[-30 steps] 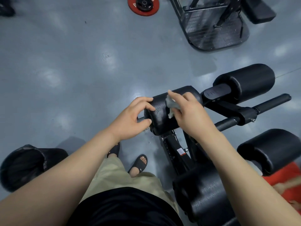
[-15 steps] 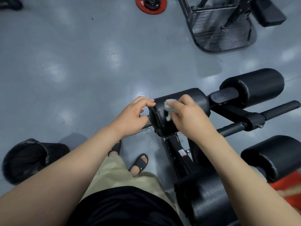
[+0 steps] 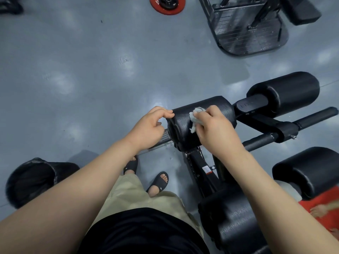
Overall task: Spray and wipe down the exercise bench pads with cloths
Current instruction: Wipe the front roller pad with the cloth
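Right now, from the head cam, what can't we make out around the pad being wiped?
All in the head view:
Cloth: mostly covered by the right hand; only a crumpled edge shows.
Roller pad under that hand: hidden, wet or dry unclear.
Left hand: whether it grips the pad end, hidden by its curled fingers.
Frame label: too small to read.
Red item: blurred, cut by the right edge.

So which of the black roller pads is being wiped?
The middle black cylindrical roller: the right hand presses a crumpled pale cloth on it, the left hand holds its end.
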Demonstrator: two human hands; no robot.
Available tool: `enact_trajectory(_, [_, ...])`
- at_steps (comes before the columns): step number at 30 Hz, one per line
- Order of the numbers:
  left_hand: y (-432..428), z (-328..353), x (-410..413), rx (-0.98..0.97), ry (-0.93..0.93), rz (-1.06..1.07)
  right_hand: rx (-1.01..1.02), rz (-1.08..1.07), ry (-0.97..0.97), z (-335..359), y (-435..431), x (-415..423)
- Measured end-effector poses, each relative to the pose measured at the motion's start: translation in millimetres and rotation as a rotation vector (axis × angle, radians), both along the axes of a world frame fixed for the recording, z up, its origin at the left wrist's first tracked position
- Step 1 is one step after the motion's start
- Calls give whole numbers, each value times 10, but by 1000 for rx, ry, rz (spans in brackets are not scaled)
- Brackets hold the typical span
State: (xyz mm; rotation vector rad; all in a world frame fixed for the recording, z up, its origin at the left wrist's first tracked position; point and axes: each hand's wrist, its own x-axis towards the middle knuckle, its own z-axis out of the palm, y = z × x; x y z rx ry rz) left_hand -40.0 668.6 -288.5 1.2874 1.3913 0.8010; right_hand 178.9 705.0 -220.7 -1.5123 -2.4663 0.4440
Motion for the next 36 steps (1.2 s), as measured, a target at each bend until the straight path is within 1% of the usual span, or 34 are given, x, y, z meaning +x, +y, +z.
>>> enact_trajectory(2, [1, -7, 9, 8, 11, 9, -3, 2, -9, -23, -48, -72])
enact_trajectory(6, [23, -9, 11, 47, 33, 12, -91, 238, 12, -8, -237, -284])
enact_trajectory(7, [25, -10, 6, 49, 39, 8, -114, 260, 17, 9, -220, -250])
enact_trajectory(9, [30, -22, -2, 48, 57, -1, -109, 179, 11, 45, -128, -92])
enact_trajectory(11, [37, -32, -5, 40, 77, 6, -75, 24, -11, 61, -34, 79])
enact_trajectory(13, [32, -16, 7, 32, 85, 24, -60, -30, -48, 73, -43, 98])
enact_trajectory(18, [45, 6, 30, 24, 110, 47, -139, 216, -87, 84, -278, -153])
enact_trajectory(19, [50, 13, 33, 23, 116, 47, -149, 228, -79, 86, -256, -134])
enact_trajectory(21, [58, 28, 35, 14, 119, 50, -142, 155, -51, 94, -144, -24])
enact_trajectory(24, [64, 30, 36, 10, 112, 56, -61, -49, -69, 90, 29, 208])
enact_trajectory(26, [63, 23, 39, 3, 103, 61, -30, -78, -98, 85, -3, 195])
enact_trajectory(29, [68, 27, 46, -2, 107, 69, -78, 144, -43, 59, -217, -40])
enact_trajectory(31, [65, 20, 43, 18, 99, 65, -118, 220, -13, 35, -253, -92])
enact_trajectory(33, [50, 15, 34, 37, 85, 57, -136, 142, 2, 45, -141, 7])
enact_trajectory(36, [18, 48, 41, 68, 67, 43, -73, -68, 43, 54, 60, 278])
